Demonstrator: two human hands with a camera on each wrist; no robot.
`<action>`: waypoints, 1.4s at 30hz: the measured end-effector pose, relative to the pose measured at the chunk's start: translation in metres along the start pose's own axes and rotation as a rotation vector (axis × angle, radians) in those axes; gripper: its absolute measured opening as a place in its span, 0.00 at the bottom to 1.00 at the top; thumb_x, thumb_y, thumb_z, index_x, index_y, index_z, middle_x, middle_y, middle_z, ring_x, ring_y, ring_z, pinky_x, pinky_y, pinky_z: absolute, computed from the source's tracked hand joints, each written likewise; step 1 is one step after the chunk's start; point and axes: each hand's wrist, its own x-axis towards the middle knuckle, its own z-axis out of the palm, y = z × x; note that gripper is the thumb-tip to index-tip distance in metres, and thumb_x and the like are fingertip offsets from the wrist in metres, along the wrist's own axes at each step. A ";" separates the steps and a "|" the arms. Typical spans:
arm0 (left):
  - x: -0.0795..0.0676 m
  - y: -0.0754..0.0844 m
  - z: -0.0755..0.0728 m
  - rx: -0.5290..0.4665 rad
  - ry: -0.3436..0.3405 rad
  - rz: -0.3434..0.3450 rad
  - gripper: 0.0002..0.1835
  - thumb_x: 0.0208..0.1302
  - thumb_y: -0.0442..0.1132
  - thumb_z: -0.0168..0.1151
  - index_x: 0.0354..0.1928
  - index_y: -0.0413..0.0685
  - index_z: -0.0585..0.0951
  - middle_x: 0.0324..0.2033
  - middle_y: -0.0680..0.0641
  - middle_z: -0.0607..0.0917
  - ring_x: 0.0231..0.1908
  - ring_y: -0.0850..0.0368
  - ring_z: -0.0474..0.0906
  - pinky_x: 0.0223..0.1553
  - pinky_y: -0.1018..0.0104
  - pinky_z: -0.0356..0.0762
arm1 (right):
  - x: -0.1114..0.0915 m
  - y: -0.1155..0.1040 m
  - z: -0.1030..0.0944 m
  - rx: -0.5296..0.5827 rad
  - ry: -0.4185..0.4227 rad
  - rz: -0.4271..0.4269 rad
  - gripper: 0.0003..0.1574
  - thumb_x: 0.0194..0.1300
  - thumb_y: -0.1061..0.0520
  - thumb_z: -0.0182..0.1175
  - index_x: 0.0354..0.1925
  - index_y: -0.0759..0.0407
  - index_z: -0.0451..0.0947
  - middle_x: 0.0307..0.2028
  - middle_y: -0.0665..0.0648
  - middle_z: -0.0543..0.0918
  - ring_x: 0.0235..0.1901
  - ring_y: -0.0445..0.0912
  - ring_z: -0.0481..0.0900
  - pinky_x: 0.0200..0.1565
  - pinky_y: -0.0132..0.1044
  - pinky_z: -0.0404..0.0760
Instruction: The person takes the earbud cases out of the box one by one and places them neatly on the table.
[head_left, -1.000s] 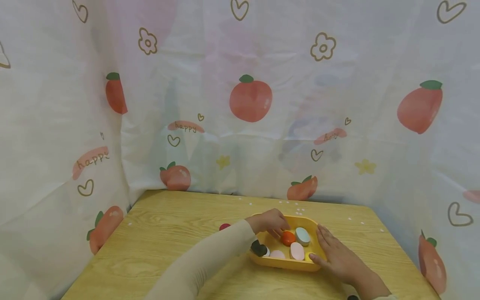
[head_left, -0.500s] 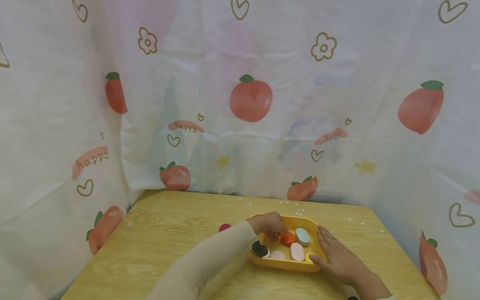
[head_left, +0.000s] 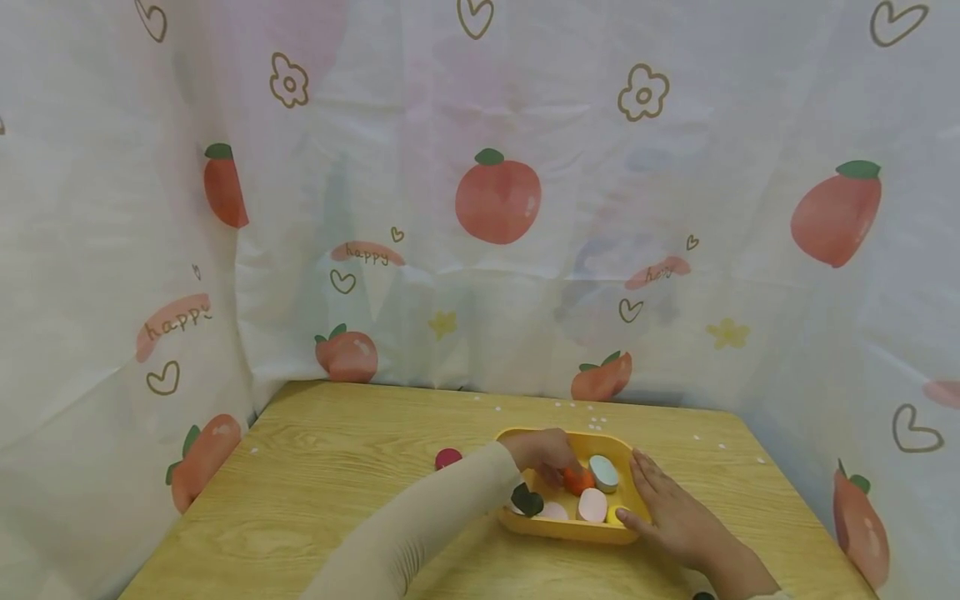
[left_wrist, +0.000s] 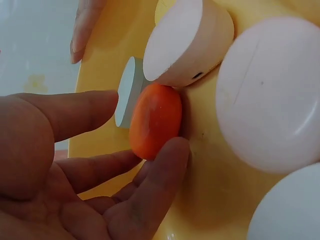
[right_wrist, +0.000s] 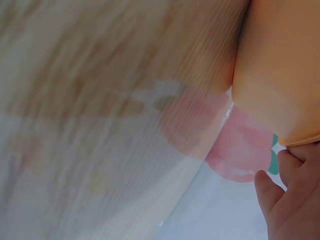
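A yellow tray (head_left: 570, 530) on the table holds several rounded, smooth pieces. My left hand (head_left: 549, 454) reaches into it around an orange rounded piece (left_wrist: 156, 120). In the left wrist view its fingertips lie at the piece's lower edge, and the thumb stands apart on the far side, near a pale blue oval piece (head_left: 603, 473). A pale pink oval piece (head_left: 592, 505) sits beside the orange one. My right hand (head_left: 678, 517) rests along the tray's right rim with fairly straight fingers, the thumb over the front corner by a yellow piece (head_left: 613, 515).
On the wooden table (head_left: 360, 467), a magenta round thing (head_left: 448, 458) lies left of the tray, partly behind my left sleeve. Small white specks (head_left: 596, 421) are scattered behind the tray. A fruit-printed curtain (head_left: 420, 150) encloses the back and sides.
My left hand's fingers have shifted slightly right and now cover part of the orange piece. The right hand stays on the rim. The head view has moved a little.
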 end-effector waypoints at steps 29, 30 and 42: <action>-0.006 -0.005 -0.003 0.013 -0.065 0.111 0.10 0.59 0.25 0.60 0.43 0.36 0.81 0.31 0.46 0.80 0.25 0.56 0.76 0.29 0.65 0.81 | -0.004 -0.004 0.004 0.006 0.058 -0.054 0.51 0.70 0.36 0.53 0.70 0.74 0.56 0.72 0.69 0.55 0.69 0.63 0.55 0.58 0.14 0.26; -0.005 -0.005 -0.003 0.010 -0.065 0.117 0.10 0.59 0.26 0.60 0.43 0.37 0.81 0.30 0.46 0.80 0.25 0.56 0.76 0.30 0.65 0.80 | -0.005 -0.004 0.004 0.011 0.058 -0.055 0.51 0.70 0.36 0.53 0.70 0.75 0.56 0.71 0.69 0.55 0.69 0.64 0.55 0.58 0.14 0.26; -0.012 -0.002 -0.016 -0.122 -0.046 0.146 0.12 0.65 0.27 0.57 0.49 0.35 0.81 0.34 0.48 0.82 0.32 0.56 0.79 0.38 0.61 0.83 | -0.002 0.003 0.006 0.007 0.064 -0.053 0.51 0.70 0.35 0.53 0.70 0.73 0.55 0.72 0.69 0.53 0.69 0.64 0.53 0.58 0.14 0.27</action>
